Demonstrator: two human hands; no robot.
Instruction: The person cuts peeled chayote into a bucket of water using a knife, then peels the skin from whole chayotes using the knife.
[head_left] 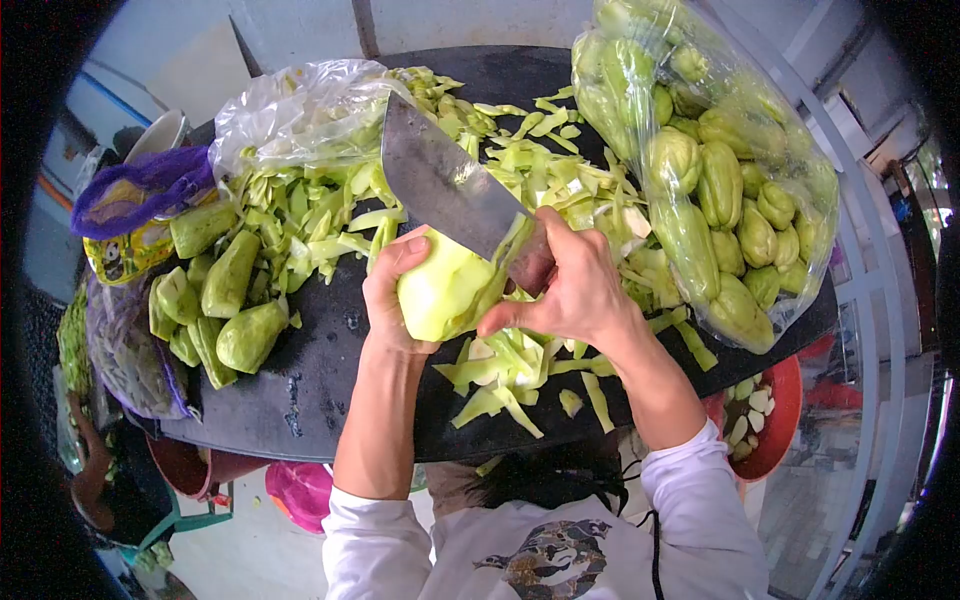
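Observation:
My left hand (389, 285) is wrapped around a pale green chayote (438, 291), thumb on its upper side. Much of its visible surface is peeled and smooth, with darker skin along the right edge. My right hand (578, 283) grips a cleaver (440, 178), its broad grey blade pointing up and to the left. The blade's lower edge lies against the chayote's upper right side, where a strip of peel (514, 240) shows. My right thumb reaches toward the fruit's lower right. Loose peelings (508, 378) lie on the dark table beneath my hands.
A clear bag of chayotes (735, 200) covers the table's right side. Several chayotes (228, 275) lie at the left, beside a purple net bag (130, 345). Behind are a crumpled plastic bag (300, 115) and more peelings. A red bucket (785, 420) with pale pieces stands below, right.

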